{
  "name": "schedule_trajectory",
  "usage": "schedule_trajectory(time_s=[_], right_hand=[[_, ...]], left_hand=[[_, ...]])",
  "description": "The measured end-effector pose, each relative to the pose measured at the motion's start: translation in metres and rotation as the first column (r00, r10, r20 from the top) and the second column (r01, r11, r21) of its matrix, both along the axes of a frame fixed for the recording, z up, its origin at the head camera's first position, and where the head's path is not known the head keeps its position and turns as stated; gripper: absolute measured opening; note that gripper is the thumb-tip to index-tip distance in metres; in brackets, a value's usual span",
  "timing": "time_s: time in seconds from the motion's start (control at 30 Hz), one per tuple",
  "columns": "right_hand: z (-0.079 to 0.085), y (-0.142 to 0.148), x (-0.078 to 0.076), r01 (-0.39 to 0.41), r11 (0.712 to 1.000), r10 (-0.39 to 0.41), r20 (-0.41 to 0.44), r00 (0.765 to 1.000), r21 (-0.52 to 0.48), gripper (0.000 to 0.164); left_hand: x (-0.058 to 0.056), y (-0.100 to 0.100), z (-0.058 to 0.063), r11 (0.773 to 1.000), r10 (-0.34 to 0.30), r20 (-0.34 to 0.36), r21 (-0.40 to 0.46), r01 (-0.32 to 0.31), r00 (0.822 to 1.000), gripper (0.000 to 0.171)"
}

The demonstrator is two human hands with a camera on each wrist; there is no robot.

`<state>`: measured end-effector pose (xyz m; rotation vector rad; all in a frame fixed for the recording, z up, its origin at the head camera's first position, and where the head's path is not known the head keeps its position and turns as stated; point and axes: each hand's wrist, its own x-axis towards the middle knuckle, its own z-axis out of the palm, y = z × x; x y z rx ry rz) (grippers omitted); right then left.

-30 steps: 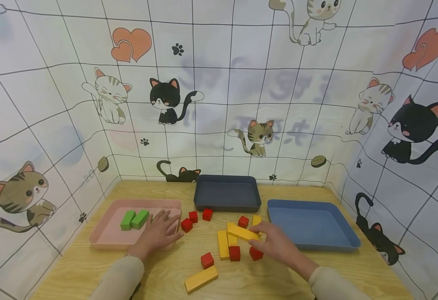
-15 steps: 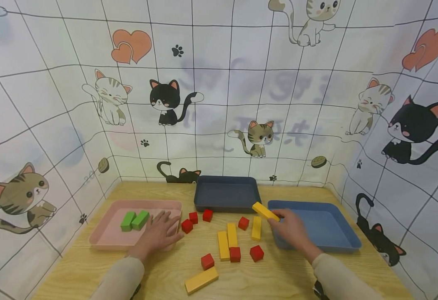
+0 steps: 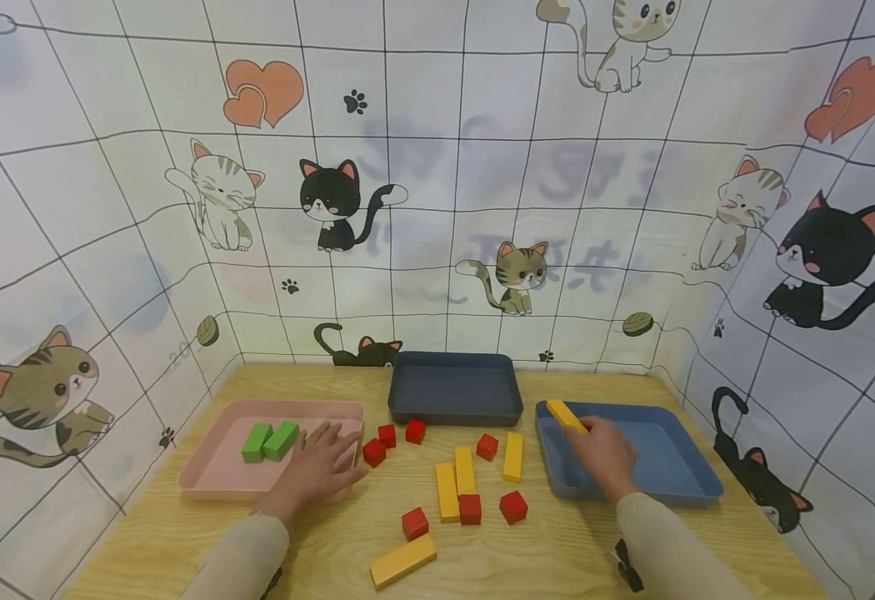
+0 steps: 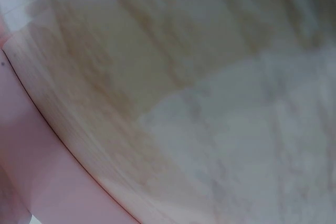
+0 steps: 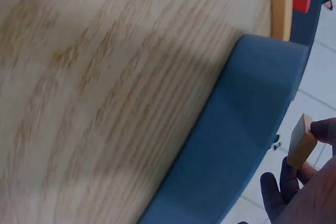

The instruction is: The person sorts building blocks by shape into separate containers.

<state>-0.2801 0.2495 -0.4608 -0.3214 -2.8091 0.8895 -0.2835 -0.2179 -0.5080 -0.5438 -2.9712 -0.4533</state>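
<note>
My right hand (image 3: pixel 604 452) pinches a yellow block (image 3: pixel 563 413) between thumb and fingers, above the left part of the blue tray (image 3: pixel 662 487). In the right wrist view the same yellow block (image 5: pixel 302 142) shows at the fingertips, beyond the tray's wall (image 5: pixel 231 124). My left hand (image 3: pixel 320 462) lies with fingers spread over the right side of the pink tray (image 3: pixel 212 479); it grips nothing that I can see. Two green blocks (image 3: pixel 281 440) lie in that tray, just left of the fingers. Yellow blocks (image 3: pixel 447 492) and red cubes (image 3: pixel 513 507) are scattered between the hands.
A dark grey tray (image 3: pixel 455 417) stands at the back of the wooden table (image 3: pixel 527 558). One yellow block (image 3: pixel 403 562) lies near the front. Cloth walls (image 3: pixel 437 167) printed with cats enclose the table at the back and sides.
My right hand has lifted the yellow block off the middle group and carried it right, over the blue tray. The left hand has stayed in place.
</note>
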Motion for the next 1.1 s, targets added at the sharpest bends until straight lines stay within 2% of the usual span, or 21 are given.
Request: schedule_trajectory(time_s=[0.37,0.7,1.1], right_hand=[[-0.020,-0.007,-0.013,0.093,0.992,-0.100,0.080,0.992,0.089,0.045],[-0.027,-0.010,-0.011,0.067,0.994,-0.075,0.086,0.993,0.087,0.044],[-0.024,-0.011,-0.011,0.044,0.997,-0.050,0.105,0.993,0.063,0.051]], left_hand=[[0.000,-0.002,-0.003,1.000,-0.006,-0.014,0.004,0.006,1.000,0.072],[0.000,0.000,0.000,1.000,0.005,-0.011,-0.003,-0.005,1.000,0.071],[0.002,0.000,0.001,1.000,0.015,0.008,-0.013,-0.015,1.000,0.072]])
